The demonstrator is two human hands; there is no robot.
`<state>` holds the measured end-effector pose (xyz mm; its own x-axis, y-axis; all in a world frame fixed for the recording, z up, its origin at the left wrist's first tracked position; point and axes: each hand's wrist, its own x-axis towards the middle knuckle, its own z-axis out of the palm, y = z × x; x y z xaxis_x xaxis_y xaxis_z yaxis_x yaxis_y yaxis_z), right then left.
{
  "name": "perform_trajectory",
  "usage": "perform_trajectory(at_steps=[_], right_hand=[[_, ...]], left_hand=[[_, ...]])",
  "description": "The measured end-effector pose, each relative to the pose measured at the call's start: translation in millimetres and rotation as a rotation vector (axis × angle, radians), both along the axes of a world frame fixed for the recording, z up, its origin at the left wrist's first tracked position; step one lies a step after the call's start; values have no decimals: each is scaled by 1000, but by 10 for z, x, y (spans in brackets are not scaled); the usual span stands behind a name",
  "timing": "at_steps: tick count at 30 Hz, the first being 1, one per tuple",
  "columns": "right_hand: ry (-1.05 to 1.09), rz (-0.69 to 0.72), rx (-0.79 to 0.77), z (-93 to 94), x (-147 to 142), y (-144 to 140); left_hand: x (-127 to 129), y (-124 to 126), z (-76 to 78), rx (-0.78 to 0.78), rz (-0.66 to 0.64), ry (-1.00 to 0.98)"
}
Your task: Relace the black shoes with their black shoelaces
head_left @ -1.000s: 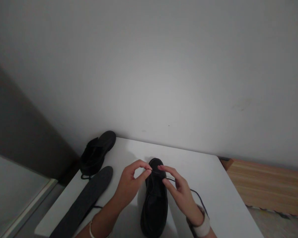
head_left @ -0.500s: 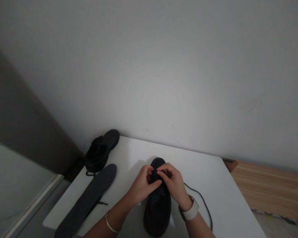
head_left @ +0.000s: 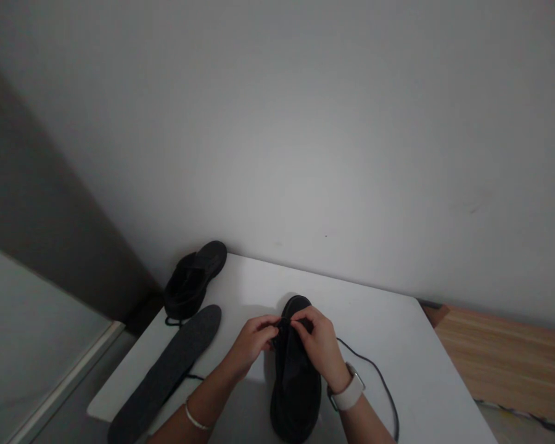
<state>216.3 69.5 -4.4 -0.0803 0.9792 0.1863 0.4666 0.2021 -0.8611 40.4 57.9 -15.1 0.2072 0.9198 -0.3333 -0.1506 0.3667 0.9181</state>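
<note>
The shoe (head_left: 296, 370) lies directly under both hands, long axis running away from the person, toe beyond the fingertips; left hand (head_left: 254, 339) and right hand (head_left: 319, 342), equally near, pinch the lace (head_left: 379, 376) over its forepart.

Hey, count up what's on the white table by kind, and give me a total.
Black leather shoes: 2, one under both hands, one at the far left corner.
Dark grey flat insoles: 1.
Loose black shoelaces: 1, trailing right of the near shoe.
Total: 4.
</note>
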Motion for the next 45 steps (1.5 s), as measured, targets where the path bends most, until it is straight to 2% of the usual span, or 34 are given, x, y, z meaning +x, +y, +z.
perform_trajectory(at_steps=[10,19,22,26,31,35,40,45], right_hand=[[-85,10,39,15,-66,-22],[-84,64,63,4,-70,-10],[-71,107,61,19,20,-29],[-59,119,54,5,233,-72],[-58,116,30,-58,488,-105],[-44,125,18,-118,533,-94],[-34,102,47,-102,451,-88],[-25,36,128,155,496,-298]], left_hand=[[-10,-25,-19,-15,35,-74],[111,51,-275,41,18,-105],[111,98,-283,68,36,-92],[-143,138,-164,140,177,-100],[-795,165,50,249,478,-141],[-1218,127,232,324,667,-157],[-1395,20,462,378,719,-165],[-1403,-59,630,412,747,-184]])
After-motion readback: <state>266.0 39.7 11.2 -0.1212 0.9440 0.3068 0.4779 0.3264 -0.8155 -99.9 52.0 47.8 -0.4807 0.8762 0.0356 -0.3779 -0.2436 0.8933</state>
